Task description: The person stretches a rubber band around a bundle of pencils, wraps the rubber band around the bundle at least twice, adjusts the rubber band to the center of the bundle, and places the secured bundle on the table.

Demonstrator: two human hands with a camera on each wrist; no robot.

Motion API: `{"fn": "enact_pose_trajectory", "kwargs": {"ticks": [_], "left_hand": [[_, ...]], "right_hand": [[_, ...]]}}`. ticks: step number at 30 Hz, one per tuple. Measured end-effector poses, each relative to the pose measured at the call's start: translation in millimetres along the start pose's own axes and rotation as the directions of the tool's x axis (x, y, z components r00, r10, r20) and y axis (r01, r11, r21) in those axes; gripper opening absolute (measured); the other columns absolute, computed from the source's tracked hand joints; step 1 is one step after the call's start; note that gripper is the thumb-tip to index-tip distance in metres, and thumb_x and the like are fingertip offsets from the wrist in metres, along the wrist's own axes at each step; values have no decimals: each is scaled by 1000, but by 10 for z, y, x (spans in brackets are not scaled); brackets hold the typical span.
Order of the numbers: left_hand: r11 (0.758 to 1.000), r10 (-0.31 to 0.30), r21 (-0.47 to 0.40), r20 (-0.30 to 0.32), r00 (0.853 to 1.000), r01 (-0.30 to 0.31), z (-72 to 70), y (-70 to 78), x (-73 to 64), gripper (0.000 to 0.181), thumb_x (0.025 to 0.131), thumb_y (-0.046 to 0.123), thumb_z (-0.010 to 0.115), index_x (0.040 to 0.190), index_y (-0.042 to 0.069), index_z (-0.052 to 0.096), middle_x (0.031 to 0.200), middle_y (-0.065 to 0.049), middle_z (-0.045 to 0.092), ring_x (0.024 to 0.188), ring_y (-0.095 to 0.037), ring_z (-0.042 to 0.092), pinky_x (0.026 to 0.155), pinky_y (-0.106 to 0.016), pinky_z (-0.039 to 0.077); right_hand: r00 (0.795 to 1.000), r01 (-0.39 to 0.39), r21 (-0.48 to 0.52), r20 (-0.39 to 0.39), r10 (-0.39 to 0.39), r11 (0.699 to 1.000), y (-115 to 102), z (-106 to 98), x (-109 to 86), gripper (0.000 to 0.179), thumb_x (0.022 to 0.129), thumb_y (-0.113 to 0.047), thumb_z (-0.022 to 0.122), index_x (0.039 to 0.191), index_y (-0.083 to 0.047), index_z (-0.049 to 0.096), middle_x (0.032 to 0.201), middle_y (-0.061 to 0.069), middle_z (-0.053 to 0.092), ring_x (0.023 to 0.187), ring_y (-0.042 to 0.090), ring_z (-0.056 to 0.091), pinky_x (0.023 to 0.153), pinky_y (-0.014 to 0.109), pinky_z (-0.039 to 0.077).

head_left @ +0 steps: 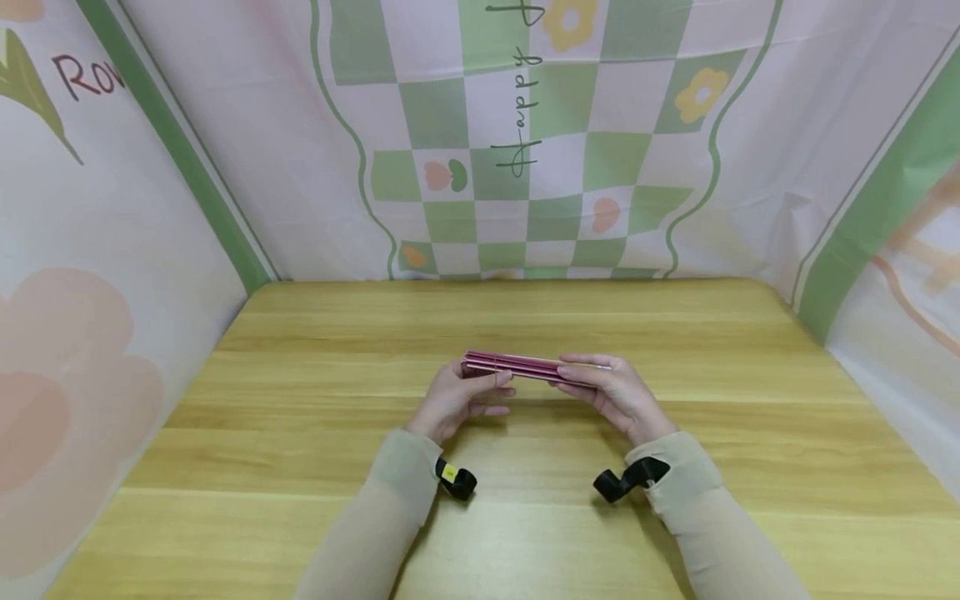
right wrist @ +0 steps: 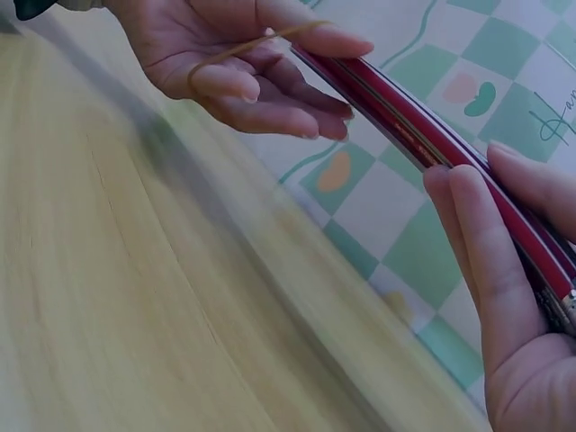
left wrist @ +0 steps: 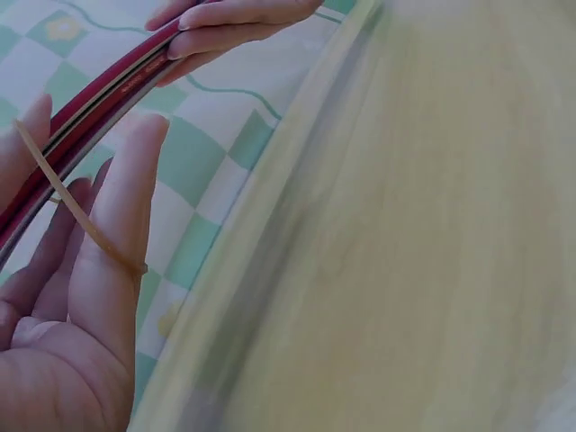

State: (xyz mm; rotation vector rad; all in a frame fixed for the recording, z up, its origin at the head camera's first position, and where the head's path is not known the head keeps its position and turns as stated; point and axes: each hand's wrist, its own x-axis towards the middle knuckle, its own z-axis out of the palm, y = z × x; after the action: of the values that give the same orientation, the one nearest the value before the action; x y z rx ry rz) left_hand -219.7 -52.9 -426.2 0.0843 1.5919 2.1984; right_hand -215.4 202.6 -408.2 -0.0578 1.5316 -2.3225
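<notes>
A bundle of dark red pencils (head_left: 528, 367) with pale stripes is held above the table, lying nearly level between both hands. My right hand (head_left: 618, 392) grips its right end, thumb on one side and fingers on the other. At the left end is my left hand (head_left: 453, 398), its thumb against the pencils. A thin tan rubber band (left wrist: 85, 220) crosses the bundle and stretches out to the left index finger, which it loops around, as the right wrist view also shows. Gold lettering marks one pencil (right wrist: 414, 139). How many pencils there are cannot be told.
Beneath the hands spreads a wood-grain table (head_left: 300, 467). Behind it hangs a white cloth with a green checked pattern (head_left: 525, 192), and printed cloths (head_left: 172, 250) flank both sides. Black straps (head_left: 633, 479) hang at the wrists.
</notes>
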Motion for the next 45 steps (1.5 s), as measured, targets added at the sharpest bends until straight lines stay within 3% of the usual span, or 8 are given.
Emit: {"fn": "enact_pose_trajectory", "kwargs": {"ticks": [14,22,26,36,38,41,43,45], "left_hand": [[983,-17,184,7,1000,15,222,-40,-43,50,95,-5,58,139,-19,39,117,-30,66,101,-30,72,87,-31,58],[981,-38,189,-62,997,49,404,-63,-110,84,90,-8,64,154,-9,9,134,-30,57,105,-35,69,88,-34,59],[963,-26,265,-91,995,49,452,-92,-129,104,87,-3,70,157,1,-7,145,-27,48,102,-31,71,86,-32,59],[803,93,595,-127,988,1,506,-56,-182,119,86,14,77,156,20,-19,162,-19,22,120,-36,61,54,-32,56],[768,126,640,-122,985,-20,494,-58,-185,119,86,14,77,157,22,-18,164,-19,16,130,-39,52,75,-38,60],[697,169,717,-123,978,-30,474,-49,-189,116,85,16,78,159,25,-11,165,-21,7,141,-43,37,106,-50,46],[657,194,754,-132,972,-28,454,-36,-189,112,85,16,78,159,29,-5,166,-19,-5,144,-45,29,114,-54,36],[627,208,779,-146,967,-18,434,-14,-192,109,84,15,78,159,33,1,165,-19,-10,141,-48,34,109,-53,42]], "right_hand": [[990,70,67,-130,-61,995,56,88,38,19,92,6,63,95,-8,74,99,11,73,85,21,75,83,25,58],[976,100,29,-196,-93,995,112,140,36,16,90,7,66,95,-6,75,94,9,74,82,19,75,83,26,59],[971,99,48,-225,-86,994,130,165,36,18,89,8,66,105,2,72,92,9,74,83,19,75,83,26,59],[966,88,122,-254,-55,989,114,183,37,25,91,12,61,87,-8,75,91,9,72,80,19,75,83,25,58],[967,83,128,-252,-48,988,105,179,31,24,91,12,61,87,-8,75,92,10,72,81,20,75,83,25,58],[968,73,137,-248,-37,988,86,165,26,24,90,12,62,88,-8,75,93,10,72,81,20,75,84,26,58],[969,65,136,-246,-30,989,70,157,24,24,90,12,62,87,-9,75,93,10,72,81,21,75,84,26,58],[971,61,136,-237,-27,989,56,149,23,24,90,12,62,87,-8,75,93,11,72,81,21,75,83,26,58]]}}
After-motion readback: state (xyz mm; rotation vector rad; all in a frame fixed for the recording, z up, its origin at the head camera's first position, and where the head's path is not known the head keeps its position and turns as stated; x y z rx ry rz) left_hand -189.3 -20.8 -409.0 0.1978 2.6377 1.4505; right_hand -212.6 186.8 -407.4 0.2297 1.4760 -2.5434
